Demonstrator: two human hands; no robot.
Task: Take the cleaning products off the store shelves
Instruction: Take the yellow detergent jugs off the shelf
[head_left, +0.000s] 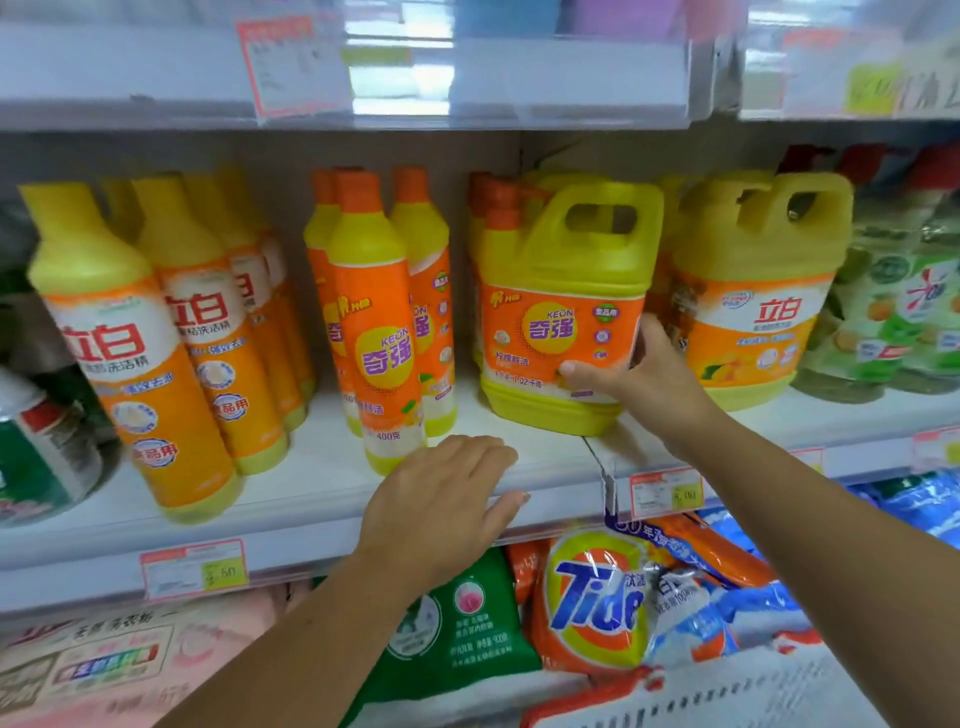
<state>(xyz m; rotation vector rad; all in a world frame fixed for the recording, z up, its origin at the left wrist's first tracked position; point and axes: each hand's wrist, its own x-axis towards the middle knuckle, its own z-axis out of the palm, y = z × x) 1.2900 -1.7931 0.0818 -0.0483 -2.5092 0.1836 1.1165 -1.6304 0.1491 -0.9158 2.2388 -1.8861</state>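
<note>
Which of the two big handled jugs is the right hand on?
The left jug, labelled KEON: the right hand grips its lower right corner. The other jug stands untouched beside it.

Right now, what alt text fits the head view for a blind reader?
The right hand grips a yellow jug on a store shelf; left hand open at the shelf edge, near slim orange bottles. Detergent bags lie below.

Price tag (193, 569), red-bordered with yellow patch, clipped to lower front rail (78, 577), near left. Second price tag (666, 491) of same type further right, in clear holder (607, 486) set askew at its left end. Third price tag (291, 65) on upper front rail (571, 78), left of centre, print blurred. Yellow-green label (872, 88) at far right, unreadable. Pale back panel (493, 150) at far side.
</note>
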